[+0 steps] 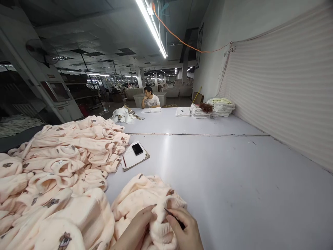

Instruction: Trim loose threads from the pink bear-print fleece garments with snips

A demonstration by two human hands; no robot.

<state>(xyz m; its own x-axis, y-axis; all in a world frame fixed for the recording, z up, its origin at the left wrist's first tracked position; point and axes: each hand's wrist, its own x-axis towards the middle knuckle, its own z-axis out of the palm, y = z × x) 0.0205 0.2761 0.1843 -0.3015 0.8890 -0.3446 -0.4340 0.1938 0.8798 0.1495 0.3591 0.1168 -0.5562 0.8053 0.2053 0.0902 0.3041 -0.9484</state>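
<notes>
A pale pink fleece garment [145, 192] with small bear motifs lies bunched on the table in front of me. My left hand [142, 224] grips its fabric near a ribbed edge, and its fingers are partly hidden by the cloth. In my right hand [186, 227] is a small dark pointed tool that looks like thread snips [180, 223]. The tip points left at the fabric, close to my left fingertips. To the left spreads a large pile of similar pink garments [78, 149], which reaches the near edge of the view.
A clipboard with paper [134, 158] carries a black phone [137, 149] and a red pen. Farther along the table [221, 173] are white cloth scraps [125, 114], papers and folded cloth stacks [221, 107]. Across from me sits a person [152, 100]. A striped curtain [283, 76] hangs at right.
</notes>
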